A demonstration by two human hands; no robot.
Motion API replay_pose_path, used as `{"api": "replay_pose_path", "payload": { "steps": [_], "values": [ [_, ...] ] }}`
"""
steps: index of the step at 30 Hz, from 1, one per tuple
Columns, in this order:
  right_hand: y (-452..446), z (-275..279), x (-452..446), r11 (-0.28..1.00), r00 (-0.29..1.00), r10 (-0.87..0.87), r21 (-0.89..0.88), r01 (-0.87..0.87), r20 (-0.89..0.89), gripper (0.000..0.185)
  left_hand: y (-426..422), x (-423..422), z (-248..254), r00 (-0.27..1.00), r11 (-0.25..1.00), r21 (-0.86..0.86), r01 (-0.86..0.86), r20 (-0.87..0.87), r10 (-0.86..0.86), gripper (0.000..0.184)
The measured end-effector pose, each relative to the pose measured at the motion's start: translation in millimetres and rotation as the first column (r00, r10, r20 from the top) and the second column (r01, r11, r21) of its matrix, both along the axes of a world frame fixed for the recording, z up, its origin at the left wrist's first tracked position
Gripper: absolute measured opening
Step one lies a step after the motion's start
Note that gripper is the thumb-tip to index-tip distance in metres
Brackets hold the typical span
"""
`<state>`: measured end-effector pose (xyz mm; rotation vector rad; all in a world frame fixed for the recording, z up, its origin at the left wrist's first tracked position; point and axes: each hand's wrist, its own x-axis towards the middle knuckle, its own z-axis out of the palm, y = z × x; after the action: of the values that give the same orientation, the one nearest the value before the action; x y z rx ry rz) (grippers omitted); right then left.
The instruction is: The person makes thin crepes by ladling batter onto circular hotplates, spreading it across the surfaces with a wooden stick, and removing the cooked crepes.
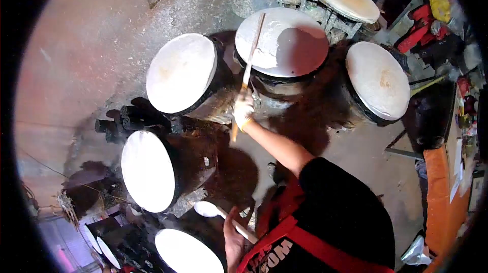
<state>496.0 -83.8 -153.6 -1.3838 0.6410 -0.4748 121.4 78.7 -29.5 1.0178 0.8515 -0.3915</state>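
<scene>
My right hand (244,108), in a whitish glove, grips a long flat wooden stick (254,52). Its far part lies across a round griddle (259,44) coated in white batter. A dark reddish round patch covers that griddle's right side; I cannot tell whether it is shadow. Near my apron, my left hand (234,245) is bare and holds the handle of a ladle (206,209) with a white bowl. Part of this hand is cut off by the bottom edge. A white-covered griddle (185,252) lies just left of it.
More white-coated griddles stand around me: one at upper left (181,73), one at left (147,171), one at right (377,81). At the back right is a browned round top (349,0). Dark blocks (134,115) lie at left. An orange cloth (438,196) hangs at right.
</scene>
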Motion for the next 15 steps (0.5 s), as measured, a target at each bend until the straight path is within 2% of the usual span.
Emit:
{"api": "replay_pose_path", "payload": {
  "steps": [1, 2, 3, 4, 5, 6, 7, 8, 9, 11, 12, 13, 15],
  "values": [
    [-6.5, -8.5, -22.3, 0.995, 0.999, 0.037, 0.095, -0.036, -0.005, 0.022, -5.6, 4.2, 7.2, 0.989, 0.989, 0.088, 0.115, 0.085, -0.123, 0.042],
    [-15.2, -10.1, -40.9, 0.987, 0.998, 0.052, 0.155, -0.046, -0.033, 0.022, -9.2, 19.8, 14.4, 0.998, 0.994, -0.093, -0.063, -0.029, 0.060, 0.048],
    [-27.5, -10.0, -59.1, 0.970, 0.996, 0.073, 0.236, -0.060, -0.048, 0.021, -15.3, 27.3, 24.2, 0.990, 0.988, 0.087, 0.127, 0.044, -0.131, 0.044],
    [-41.8, -10.2, -81.2, 0.943, 0.995, 0.088, 0.327, -0.067, -0.051, 0.021, -12.6, 32.7, 11.3, 0.998, 0.999, -0.050, -0.006, -0.064, 0.003, 0.042],
    [-60.1, 8.7, -102.5, 0.842, 0.992, 0.122, 0.527, -0.114, 0.020, 0.022, -4.7, 36.2, -9.1, 0.996, 0.979, -0.197, -0.050, -0.079, 0.035, 0.040],
    [-81.4, 24.3, -116.5, 0.828, 0.986, 0.170, 0.541, -0.145, 0.004, 0.022, 3.2, 39.7, -29.5, 0.992, 0.938, -0.333, -0.093, -0.110, 0.059, 0.038],
    [-100.7, 34.0, -128.0, 0.813, 0.976, 0.217, 0.556, -0.174, -0.012, 0.023, 13.9, 37.6, -47.5, 1.000, 0.876, -0.482, -0.020, -0.023, 0.010, 0.036],
    [-115.9, 35.4, -134.7, 0.808, 0.986, 0.164, 0.576, -0.123, -0.019, 0.026, 13.0, 39.7, -49.9, 1.000, 0.861, -0.509, 0.005, -0.006, -0.009, 0.035],
    [-134.4, 46.8, -134.8, 0.839, 0.974, 0.222, 0.516, -0.171, -0.037, 0.029, 9.5, 43.4, -47.4, 1.000, 0.844, -0.535, 0.030, 0.012, -0.028, 0.034],
    [-161.9, 59.4, -126.7, 0.850, 0.978, 0.199, 0.508, -0.141, -0.062, 0.027, -14.0, 61.3, -35.1, 0.994, 0.932, -0.360, -0.033, -0.106, -0.006, 0.032],
    [-168.3, 63.0, -114.3, 0.836, 0.983, 0.154, 0.544, -0.073, -0.104, 0.026, -62.0, 77.0, 30.8, 0.995, 0.997, -0.066, -0.024, -0.102, 0.018, 0.034],
    [-169.7, 61.8, -103.4, 0.830, 0.990, 0.133, 0.551, -0.088, -0.042, 0.030, -58.1, 76.9, 19.5, 0.997, 0.986, -0.163, 0.047, -0.049, -0.055, 0.035],
    [-148.5, 82.1, -86.8, 0.891, 0.995, 0.078, 0.453, -0.039, -0.068, 0.039, -43.0, 75.4, -14.1, 0.981, 0.921, -0.338, 0.195, 0.071, -0.182, 0.037]
  ]
}}
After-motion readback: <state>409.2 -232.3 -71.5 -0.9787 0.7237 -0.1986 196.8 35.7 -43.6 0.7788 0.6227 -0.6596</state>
